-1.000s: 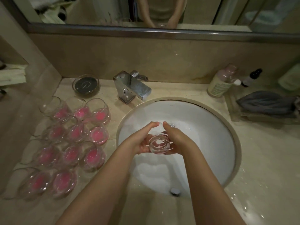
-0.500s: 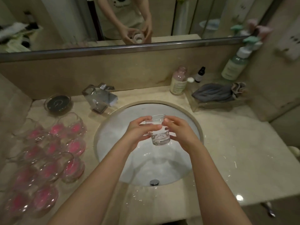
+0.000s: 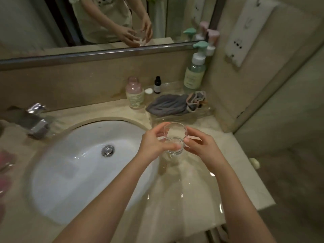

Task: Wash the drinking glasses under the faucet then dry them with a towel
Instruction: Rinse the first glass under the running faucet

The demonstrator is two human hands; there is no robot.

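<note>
Two bare hands hold one clear drinking glass (image 3: pixel 174 138) above the wet table (image 3: pixel 177 193), just to the right of the white sink (image 3: pixel 78 172). The left hand (image 3: pixel 154 142) wraps its fingers (image 3: pixel 171 146) across the near side of the glass, thumb up by the rim. The right hand (image 3: pixel 201 146) closes on the far side, fingertips touching the wall low down. Both sets of fingers are narrow, pressed on the glass, which stands roughly upright with its open mouth tilted slightly toward the camera.

A grey towel (image 3: pixel 168 105) lies bunched on the table beyond the glass, near the back wall and apart from the hands. The faucet (image 3: pixel 36 122) sits well away at the left edge.

The glass looks rinsed and headed for drying. Wet glass is slippery, so one hand should keep a firm hold low on the wall while the other reaches for the towel.
</note>
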